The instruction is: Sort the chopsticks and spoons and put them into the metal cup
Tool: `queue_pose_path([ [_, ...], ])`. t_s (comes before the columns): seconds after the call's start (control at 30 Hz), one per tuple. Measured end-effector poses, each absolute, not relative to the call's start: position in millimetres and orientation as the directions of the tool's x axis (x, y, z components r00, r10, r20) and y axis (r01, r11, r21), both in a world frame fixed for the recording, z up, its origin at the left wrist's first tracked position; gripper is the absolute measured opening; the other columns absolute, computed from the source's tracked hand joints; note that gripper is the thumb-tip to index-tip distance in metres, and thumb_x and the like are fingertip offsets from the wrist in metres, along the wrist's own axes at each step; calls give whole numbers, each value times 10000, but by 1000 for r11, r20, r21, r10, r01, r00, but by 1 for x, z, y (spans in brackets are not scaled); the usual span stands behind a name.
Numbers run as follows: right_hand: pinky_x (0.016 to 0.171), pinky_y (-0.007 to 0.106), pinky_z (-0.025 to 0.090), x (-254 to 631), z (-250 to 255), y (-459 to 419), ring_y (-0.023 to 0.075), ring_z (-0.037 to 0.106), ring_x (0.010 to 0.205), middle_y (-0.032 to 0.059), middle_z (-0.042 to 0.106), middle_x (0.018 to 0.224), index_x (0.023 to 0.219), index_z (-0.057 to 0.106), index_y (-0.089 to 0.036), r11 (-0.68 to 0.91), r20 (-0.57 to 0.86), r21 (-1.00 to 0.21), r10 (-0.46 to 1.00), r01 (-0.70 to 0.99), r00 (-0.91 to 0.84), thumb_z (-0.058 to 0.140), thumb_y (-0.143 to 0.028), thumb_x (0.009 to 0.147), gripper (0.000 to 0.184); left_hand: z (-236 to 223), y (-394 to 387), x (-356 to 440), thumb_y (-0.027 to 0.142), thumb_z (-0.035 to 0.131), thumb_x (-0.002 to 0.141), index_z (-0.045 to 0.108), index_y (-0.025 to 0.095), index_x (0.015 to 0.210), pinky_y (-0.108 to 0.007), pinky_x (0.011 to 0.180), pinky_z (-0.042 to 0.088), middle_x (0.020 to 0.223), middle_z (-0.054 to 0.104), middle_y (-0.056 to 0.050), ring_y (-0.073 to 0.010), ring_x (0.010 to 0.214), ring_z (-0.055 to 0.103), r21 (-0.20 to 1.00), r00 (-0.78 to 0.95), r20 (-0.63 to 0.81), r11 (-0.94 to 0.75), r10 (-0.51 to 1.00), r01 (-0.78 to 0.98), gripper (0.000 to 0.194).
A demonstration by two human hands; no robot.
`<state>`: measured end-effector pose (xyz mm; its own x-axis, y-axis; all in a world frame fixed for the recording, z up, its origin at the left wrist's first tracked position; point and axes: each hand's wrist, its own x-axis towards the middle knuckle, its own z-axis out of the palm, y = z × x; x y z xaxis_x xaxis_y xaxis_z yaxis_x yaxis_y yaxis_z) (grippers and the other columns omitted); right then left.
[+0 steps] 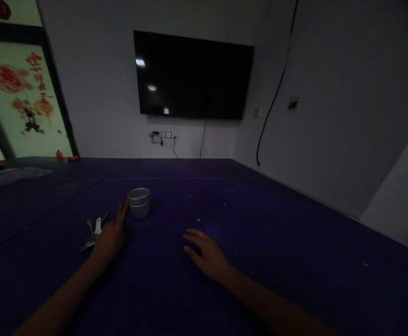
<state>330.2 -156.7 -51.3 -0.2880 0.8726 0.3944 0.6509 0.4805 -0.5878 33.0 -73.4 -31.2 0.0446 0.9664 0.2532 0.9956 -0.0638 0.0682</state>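
Note:
My left hand [109,241] is closed around a small bundle of brown chopsticks [122,212], whose ends point up and away from me. Just right of their tips a grey metal cup [139,204] stands upright; whether the sticks touch it I cannot tell. Left of that hand lie several pieces of cutlery, among them one with a white handle [98,226] and a metal one [88,243], partly hidden by the hand. My right hand [207,255] hovers over or rests on the dark blue surface [176,289], fingers apart and holding nothing.
Small white scraps [198,220] are scattered over the surface. Clear plastic sheeting [11,175] lies at the far left, and small orange objects [59,154] stand near the door. A television [193,77] hangs on the back wall; a black cable [276,95] runs down the right wall.

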Motion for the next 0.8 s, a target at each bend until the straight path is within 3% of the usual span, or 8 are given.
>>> queue_pose_path([
  [0.1,991,401,411,330,-51,-157,226,510,1185,86,532,1313,1199,602,-223,481,391,-587,873,651,-292,505,-358,891,349,-28,-77,36,56,336,736,440,13,1287,-336,787,460,1007,648,-197,-280,931,632,20,53,220,-59,974,998,562],
  [0.43,1011,385,395,331,-53,-156,214,508,1187,90,542,1300,1198,602,-202,503,412,-572,859,649,-303,502,-366,894,359,-26,-81,36,53,370,712,441,55,1295,-353,805,457,1010,651,-181,-262,963,621,25,32,207,-38,978,999,588],
  [0.6,1001,389,406,331,-54,-155,217,518,1177,84,550,1294,1191,608,-215,496,403,-570,864,655,-303,503,-372,891,354,-24,-82,35,33,302,763,523,58,1197,-328,754,472,1002,644,-186,-247,918,629,1,1,183,-1,983,1000,487],
  [0.8,997,391,411,330,-53,-154,217,534,1161,82,569,1274,1181,616,-213,501,400,-561,861,659,-314,504,-358,889,345,-22,-85,37,29,274,770,495,31,1233,-325,693,482,993,633,-214,-261,878,638,-10,-17,180,19,984,1000,513],
])
